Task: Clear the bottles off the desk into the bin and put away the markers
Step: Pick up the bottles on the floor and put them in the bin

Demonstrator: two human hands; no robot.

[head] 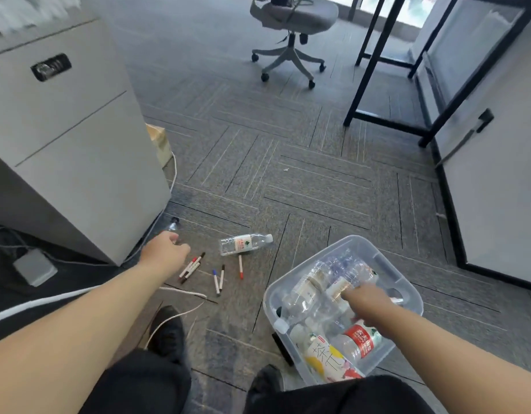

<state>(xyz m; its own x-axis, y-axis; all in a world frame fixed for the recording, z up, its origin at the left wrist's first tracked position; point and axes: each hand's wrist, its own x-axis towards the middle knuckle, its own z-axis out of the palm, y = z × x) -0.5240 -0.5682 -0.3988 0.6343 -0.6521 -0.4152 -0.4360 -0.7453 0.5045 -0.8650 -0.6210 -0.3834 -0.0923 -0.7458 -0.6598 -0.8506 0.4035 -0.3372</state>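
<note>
Head view: our bin [386, 258] sat on the carpet by our right knee, close enough to drop bottles in. Our right hand [367, 300] reached down into it, fingers seemingly curled over a bottle [337, 289], though the grip was blurred. Our left hand [165, 249] stretched out low toward a bottle [174, 227] by the cabinet [79, 162], its fingers hidden. Another bottle [244, 243] and the markers [218, 277] lay between.

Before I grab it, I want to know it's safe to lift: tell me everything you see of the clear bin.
The bin is a clear plastic tub with rounded corners, a moulded rim and no lid. It sits upright on the carpet, holding several plastic bottles lying on their sides. The right hand reaches into it.
</note>
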